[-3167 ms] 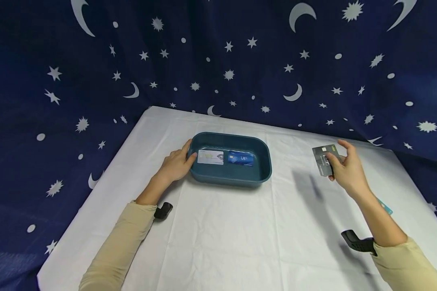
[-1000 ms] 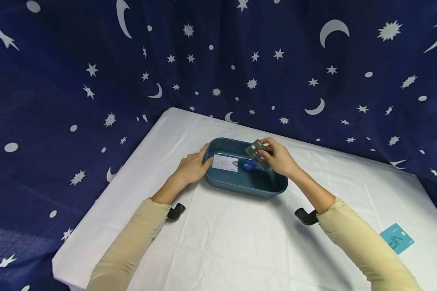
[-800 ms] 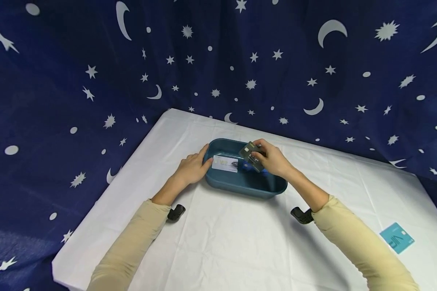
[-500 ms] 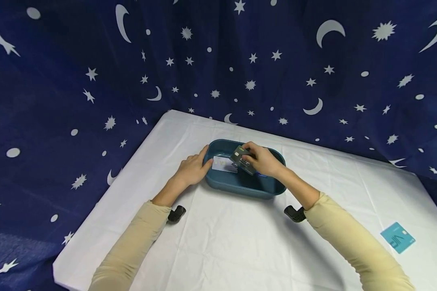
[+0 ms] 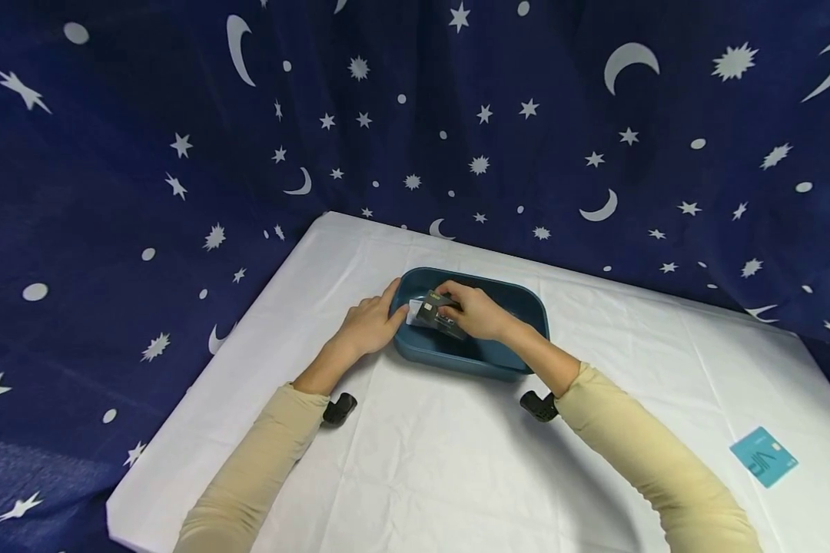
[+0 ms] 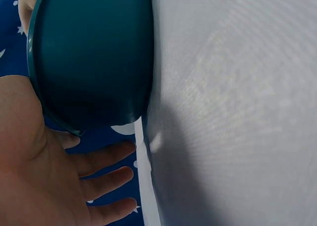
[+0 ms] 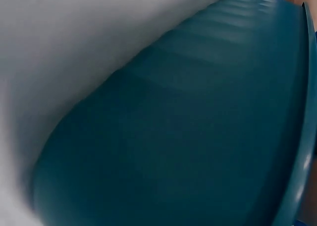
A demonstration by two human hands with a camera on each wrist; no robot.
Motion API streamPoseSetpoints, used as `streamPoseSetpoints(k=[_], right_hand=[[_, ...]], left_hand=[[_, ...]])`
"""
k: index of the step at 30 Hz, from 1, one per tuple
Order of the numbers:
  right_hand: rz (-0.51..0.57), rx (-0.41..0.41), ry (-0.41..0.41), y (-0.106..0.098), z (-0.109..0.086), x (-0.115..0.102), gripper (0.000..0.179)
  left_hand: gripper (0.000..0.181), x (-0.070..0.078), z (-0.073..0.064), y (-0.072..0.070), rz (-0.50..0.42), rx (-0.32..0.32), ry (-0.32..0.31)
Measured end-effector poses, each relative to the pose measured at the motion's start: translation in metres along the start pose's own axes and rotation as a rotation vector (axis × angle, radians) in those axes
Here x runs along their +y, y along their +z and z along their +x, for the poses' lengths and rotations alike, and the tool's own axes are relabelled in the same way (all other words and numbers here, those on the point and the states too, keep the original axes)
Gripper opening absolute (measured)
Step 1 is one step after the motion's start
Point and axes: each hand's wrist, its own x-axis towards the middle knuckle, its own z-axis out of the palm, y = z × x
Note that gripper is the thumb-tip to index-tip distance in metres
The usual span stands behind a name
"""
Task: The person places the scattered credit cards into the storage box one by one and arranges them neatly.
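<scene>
A dark teal plastic tub (image 5: 456,359) stands toward the back of the table. My left hand (image 5: 370,326) holds its left end, thumb over the rim; in the left wrist view the other fingers (image 6: 106,184) stretch out past the wall. My right hand (image 5: 480,313) reaches into the tub and pinches a dark grey chip card (image 5: 429,309) between thumb and fingers. This card overlaps a white card (image 5: 413,310) lying inside at the left. The blue card is hidden beneath my right hand. The right wrist view is filled mostly by the tub's outer wall (image 7: 173,127).
A teal-blue VIP card (image 5: 764,457) lies on the white tablecloth (image 5: 443,461) at the right. Behind the table hangs a dark blue curtain (image 5: 415,77) with moons and stars. Black wrist cameras (image 5: 539,405) sit on both wrists.
My right hand has brought the grey card from the right into the tub and then leftward over the white card, covering the blue one. My left hand has stayed on the tub's end.
</scene>
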Motion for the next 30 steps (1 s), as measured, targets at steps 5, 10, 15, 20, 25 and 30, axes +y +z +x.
streamPoseSetpoints(k=[5,10,15,20,25,30], right_hand=[[0.006,-0.032,0.010,0.006,0.006,-0.004,0.031],[0.014,-0.063,0.000,0.011,0.008,-0.005,0.030],[0.033,-0.097,0.007,0.015,0.009,-0.005,0.028],[0.056,-0.144,0.029,0.018,0.008,-0.004,0.029],[0.061,-0.179,0.047,0.021,0.009,-0.005,0.028],[0.020,-0.185,0.016,0.025,0.009,-0.005,0.026]], left_hand=[[0.062,0.000,-0.001,0.002,-0.010,-0.007,0.003],[0.062,-0.001,-0.001,0.002,-0.003,-0.004,0.007],[0.062,-0.002,0.000,0.001,0.007,-0.012,0.005],[0.062,-0.002,0.001,0.001,0.008,-0.014,0.002],[0.062,-0.002,0.001,0.001,0.002,-0.014,0.002],[0.062,-0.002,0.000,0.000,0.008,-0.018,0.002]])
